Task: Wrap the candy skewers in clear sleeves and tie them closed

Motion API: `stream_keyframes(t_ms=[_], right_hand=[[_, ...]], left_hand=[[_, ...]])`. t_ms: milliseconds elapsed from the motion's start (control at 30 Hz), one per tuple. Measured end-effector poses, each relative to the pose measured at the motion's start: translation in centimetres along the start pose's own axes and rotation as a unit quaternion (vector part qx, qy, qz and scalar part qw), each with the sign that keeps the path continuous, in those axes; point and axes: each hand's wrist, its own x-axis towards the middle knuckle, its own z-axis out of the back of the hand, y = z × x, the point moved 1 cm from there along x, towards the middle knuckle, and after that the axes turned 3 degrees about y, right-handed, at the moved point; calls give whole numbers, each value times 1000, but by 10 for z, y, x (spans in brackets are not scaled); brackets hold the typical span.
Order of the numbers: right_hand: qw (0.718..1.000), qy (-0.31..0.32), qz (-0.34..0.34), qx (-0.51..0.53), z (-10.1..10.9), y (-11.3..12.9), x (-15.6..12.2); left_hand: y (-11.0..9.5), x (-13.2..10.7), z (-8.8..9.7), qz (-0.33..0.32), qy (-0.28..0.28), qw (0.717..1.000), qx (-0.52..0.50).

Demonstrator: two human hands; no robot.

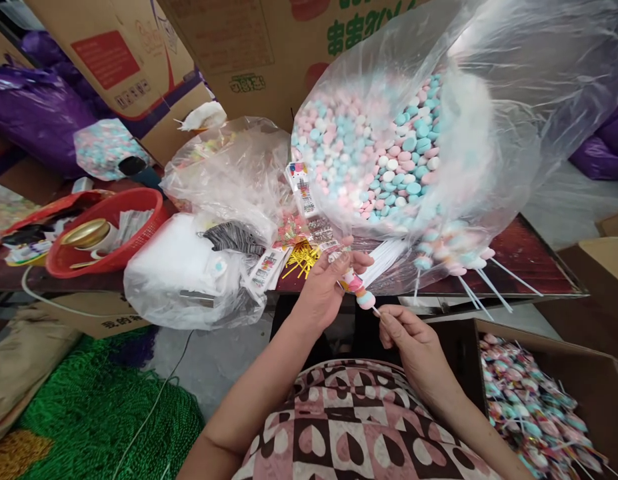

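My left hand (325, 283) is closed around the upper end of a candy skewer (359, 291) with pink, white and blue sweets, partly inside a printed wrapper. My right hand (406, 333) pinches the white stick at the skewer's lower end. Just beyond my hands a big clear plastic bag (383, 153) of pink, blue and white round candies rests on the dark red table (529, 257). Several finished skewers (456, 257) lie under the bag's edge, with their sticks pointing toward me.
Gold twist ties (301, 257) and printed wrappers (266, 267) lie left of my hands. A red basket (139, 207) and crumpled plastic bags (189, 267) fill the table's left. A cardboard box (533, 400) of wrapped skewers stands at my right. Green netting (99, 407) lies on the floor.
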Motion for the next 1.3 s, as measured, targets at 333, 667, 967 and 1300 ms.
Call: stream_keyframes(t_ms=[333, 667, 967, 1300], right_hand=[[996, 47, -11, -80, 0, 0, -4], [994, 15, 62, -87, -8, 9, 7], [949, -24, 192, -248, -1, 2, 12], [993, 83, -87, -12, -17, 10, 10]], left_hand=[[25, -4, -5, 14, -20, 1000, -14], [3, -1, -1, -13, 10, 1000, 4], [-3, 7, -7, -27, -60, 998, -23], [22, 5, -2, -48, -77, 989, 116]])
